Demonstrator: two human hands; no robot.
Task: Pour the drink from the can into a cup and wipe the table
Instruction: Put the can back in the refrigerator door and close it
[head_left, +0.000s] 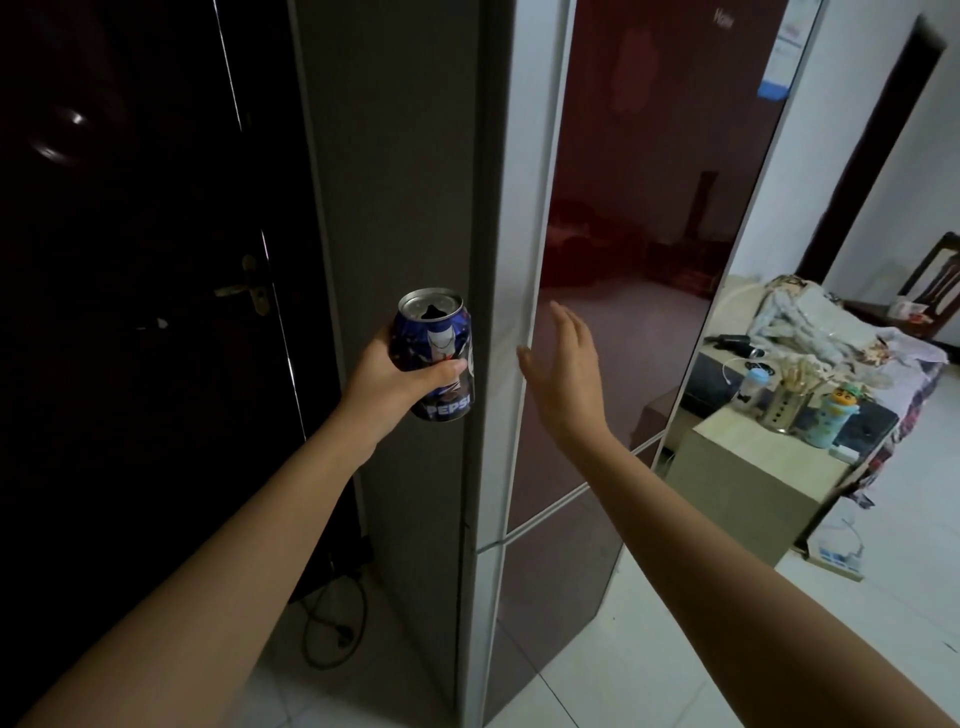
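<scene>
Refrigerator (639, 218): tall, dark red glossy doors with pale frame, grey side panel facing the camera.
Door (130, 260): dark, left of the refrigerator, brass lever handle (249, 288).
Cable (332, 618): black loop on the floor at the refrigerator's foot.
Cabinet (753, 478): low, pale, right of the refrigerator.
Utensil holder (787, 408): perforated metal, upright on the cabinet, holding chopsticks.
Bottle (836, 415): pale blue, cartoon-figure lid, just beside the holder.
Power strip (839, 558): white, on the tiled floor.
</scene>
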